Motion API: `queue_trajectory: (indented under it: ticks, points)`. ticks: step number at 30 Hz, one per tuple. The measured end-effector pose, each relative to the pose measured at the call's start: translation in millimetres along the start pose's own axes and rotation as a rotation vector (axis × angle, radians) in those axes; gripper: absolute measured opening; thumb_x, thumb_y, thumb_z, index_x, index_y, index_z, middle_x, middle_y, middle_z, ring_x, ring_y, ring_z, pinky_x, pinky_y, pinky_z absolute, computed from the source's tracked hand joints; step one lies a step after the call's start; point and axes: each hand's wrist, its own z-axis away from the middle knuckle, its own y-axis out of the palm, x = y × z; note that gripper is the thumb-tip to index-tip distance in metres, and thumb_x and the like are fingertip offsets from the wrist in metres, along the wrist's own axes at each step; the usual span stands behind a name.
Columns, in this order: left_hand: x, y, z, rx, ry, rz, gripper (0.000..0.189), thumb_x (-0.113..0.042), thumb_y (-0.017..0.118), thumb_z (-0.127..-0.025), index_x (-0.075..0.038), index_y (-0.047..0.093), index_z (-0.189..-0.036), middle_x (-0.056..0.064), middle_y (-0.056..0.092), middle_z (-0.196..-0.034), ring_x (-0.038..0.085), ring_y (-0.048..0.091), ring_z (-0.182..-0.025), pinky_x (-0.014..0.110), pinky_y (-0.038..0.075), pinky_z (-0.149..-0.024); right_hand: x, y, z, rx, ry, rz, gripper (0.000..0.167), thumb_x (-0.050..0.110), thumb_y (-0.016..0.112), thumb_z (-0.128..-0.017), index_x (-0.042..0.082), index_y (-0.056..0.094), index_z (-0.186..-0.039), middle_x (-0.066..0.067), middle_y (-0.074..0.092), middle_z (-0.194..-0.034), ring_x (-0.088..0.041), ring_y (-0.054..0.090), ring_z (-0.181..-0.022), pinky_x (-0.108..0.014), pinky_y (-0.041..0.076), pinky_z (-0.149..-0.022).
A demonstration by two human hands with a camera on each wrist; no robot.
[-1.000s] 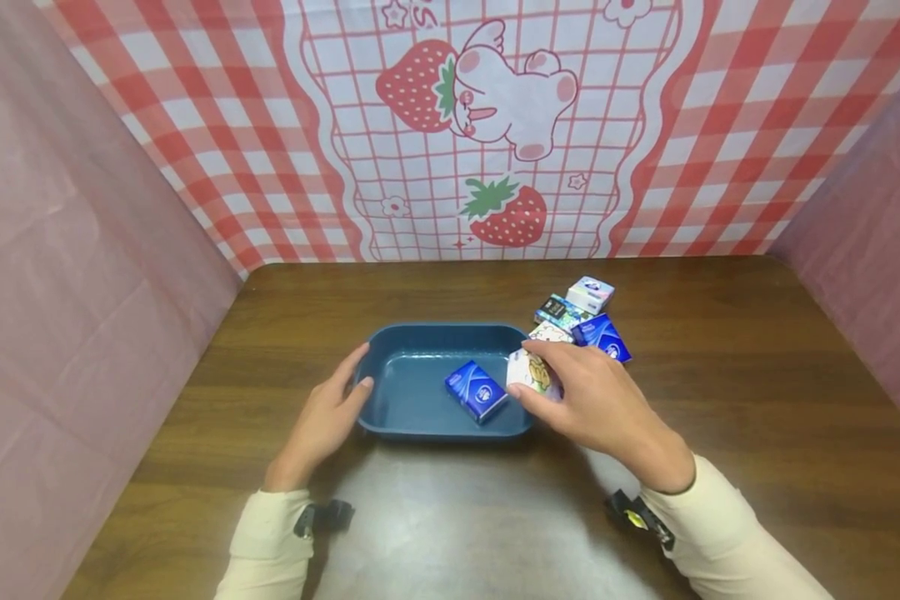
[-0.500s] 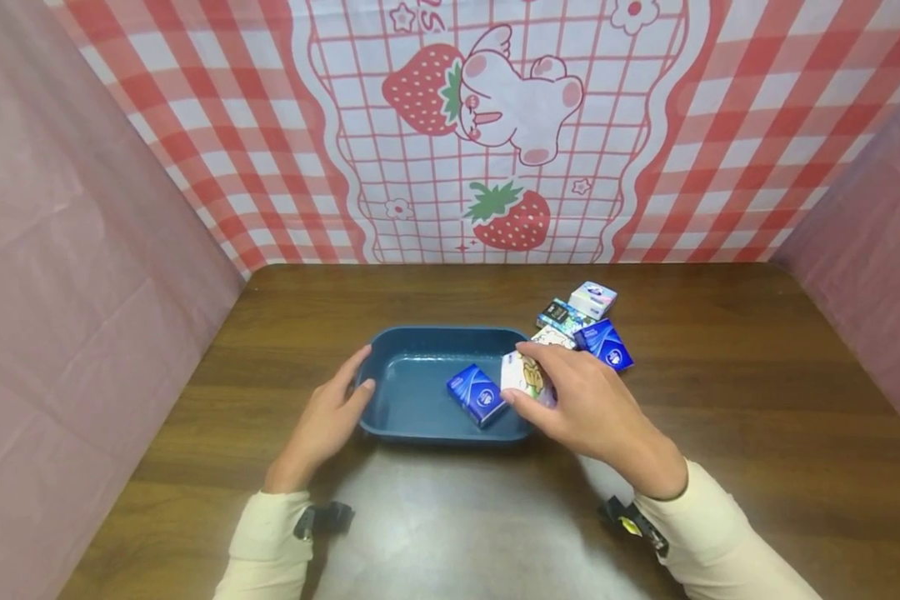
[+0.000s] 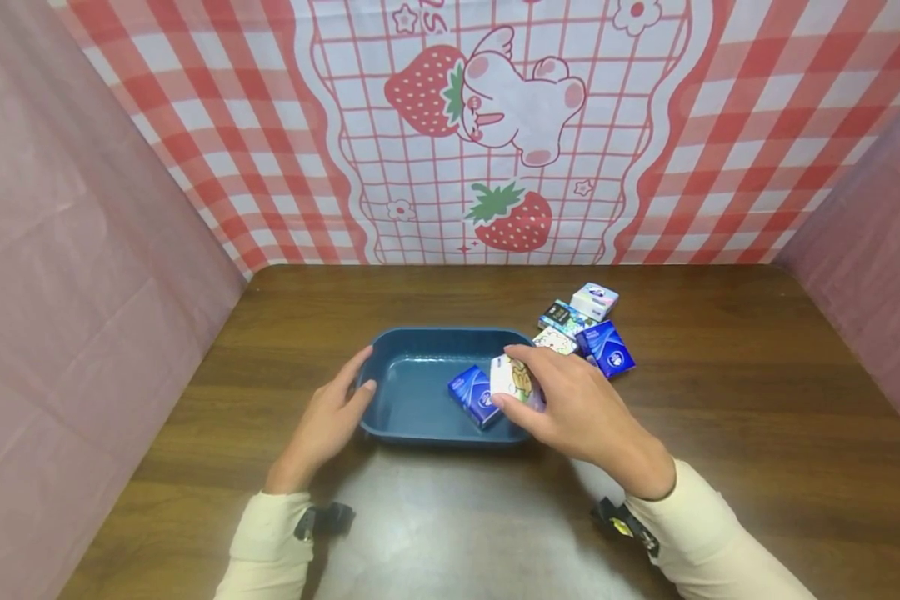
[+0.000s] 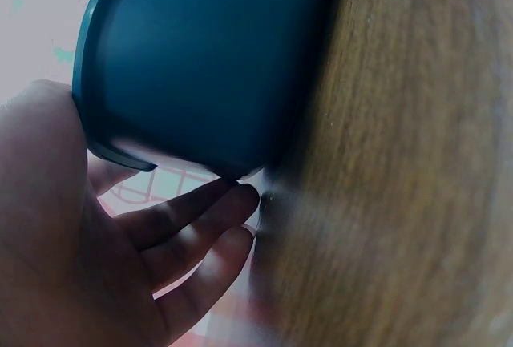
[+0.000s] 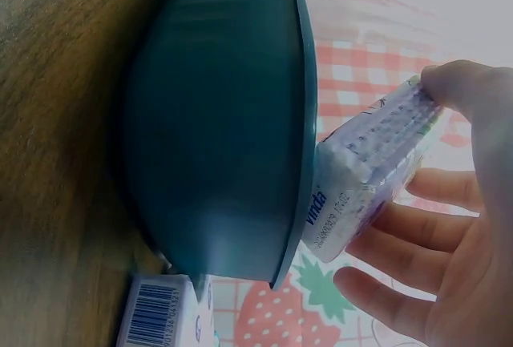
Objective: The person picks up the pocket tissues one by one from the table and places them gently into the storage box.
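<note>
Red-checked cloth (image 3: 262, 150) hangs behind the far edge of the table (image 3: 720, 375), short of which stands a teal basin (image 3: 408, 400). Right hand (image 3: 585, 408) pinches a white pack (image 3: 508, 379) over the basin's right end; rim contact cannot be confirmed. Left hand (image 3: 322, 425), fingers spread, touches the left end. Advisable: keep the basin steady, clear the rim, lower the pack beside the blue pack (image 3: 471, 396) inside. Against half a second ago, the white pack sits further left; left hand unchanged.
</note>
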Motion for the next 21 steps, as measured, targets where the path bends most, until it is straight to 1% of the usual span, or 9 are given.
queue_trajectory:
  ticks: [6,11,14,18,21]
  points:
    - [-1.8,0.5,0.2,-0.006,0.01,0.007,0.054,-0.036,0.05,-0.105,-0.034,0.034,-0.157,0.01,0.04,-0.156,0.036,0.041,-0.14,0.06,0.032,-0.112,1,4,-0.3,0.04,0.022,-0.009,0.07,0.063,0.06,-0.092,0.011,0.058,-0.138,-0.008,0.066,-0.129,-0.026,0.064,-0.11,-0.05,0.055,-0.09]
    - [-0.1,0.1,1.1,-0.007,0.005,0.008,0.054,-0.038,0.049,-0.105,-0.034,0.034,-0.157,0.009,0.04,-0.157,0.035,0.04,-0.14,0.06,0.032,-0.112,6,10,-2.4,0.056,0.0,-0.011,0.068,0.058,0.065,-0.091,0.011,0.058,-0.138,-0.008,0.066,-0.127,-0.024,0.065,-0.103,-0.046,0.057,-0.086]
    - [0.7,0.4,1.1,-0.009,0.006,0.008,0.054,-0.038,0.049,-0.105,-0.035,0.034,-0.157,0.008,0.04,-0.157,0.035,0.041,-0.14,0.06,0.032,-0.112,9,13,-2.6,0.063,-0.011,-0.017,0.067,0.058,0.064,-0.091,0.012,0.057,-0.139,-0.007,0.066,-0.125,-0.022,0.064,-0.099,-0.044,0.057,-0.083]
    - [0.4,0.4,0.6,-0.011,0.013,0.006,0.054,-0.038,0.05,-0.105,-0.035,0.034,-0.157,0.008,0.041,-0.156,0.035,0.041,-0.14,0.06,0.033,-0.112,12,17,-1.9,0.038,-0.028,-0.025,0.067,0.058,0.064,-0.091,0.013,0.056,-0.14,-0.006,0.066,-0.124,-0.02,0.063,-0.097,-0.043,0.056,-0.082]
    - [-0.3,0.1,0.2,-0.009,0.014,0.004,0.054,-0.039,0.049,-0.105,-0.035,0.034,-0.157,0.008,0.041,-0.156,0.035,0.042,-0.14,0.059,0.033,-0.112,11,20,-1.6,0.017,-0.047,-0.031,0.066,0.057,0.065,-0.091,0.013,0.056,-0.139,-0.006,0.066,-0.124,-0.02,0.062,-0.099,-0.043,0.055,-0.085]
